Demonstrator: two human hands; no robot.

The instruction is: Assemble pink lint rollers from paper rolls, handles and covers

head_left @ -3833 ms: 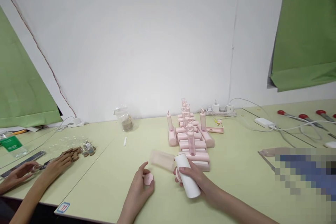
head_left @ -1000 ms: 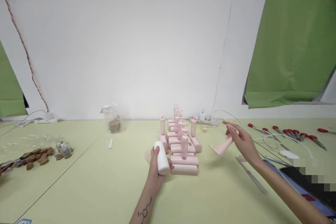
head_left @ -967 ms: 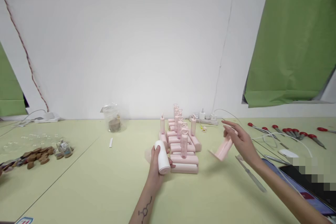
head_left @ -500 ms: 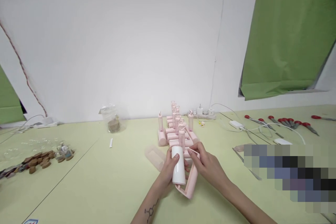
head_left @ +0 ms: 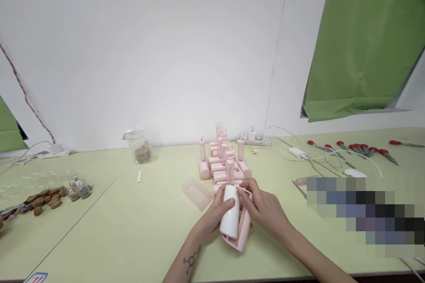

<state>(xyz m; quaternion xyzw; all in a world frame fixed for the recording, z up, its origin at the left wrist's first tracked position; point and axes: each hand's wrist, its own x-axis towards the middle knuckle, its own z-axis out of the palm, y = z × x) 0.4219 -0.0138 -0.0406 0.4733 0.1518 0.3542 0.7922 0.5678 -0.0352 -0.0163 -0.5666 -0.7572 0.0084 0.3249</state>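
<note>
My left hand point(head_left: 215, 212) is wrapped round a smooth white roll point(head_left: 230, 217), thumb across its front. The roll tilts slightly and overlaps a long pink holder point(head_left: 245, 232) with an open frame. Fingers of my right hand point(head_left: 265, 205) pinch the holder's upper end beside the top of the roll. Whether the roll is seated in the frame I cannot tell. Just beyond my hands stand and lie several pink rollers point(head_left: 217, 166), some upright with heart-shaped loops on top. A translucent pink cover point(head_left: 198, 193) lies left of my left hand.
A clear bag point(head_left: 141, 147) and a small white strip point(head_left: 139, 176) lie to the left. Brown pieces point(head_left: 49, 198) are heaped at far left. Red-ended tools point(head_left: 360, 148), white cables point(head_left: 332, 154) and a power strip point(head_left: 255, 142) are at the right. A pixelated patch hides part of the table.
The white roll has shifted right and now lies closer over the pink holder. My left hand has moved with it. The view has tilted slightly.
</note>
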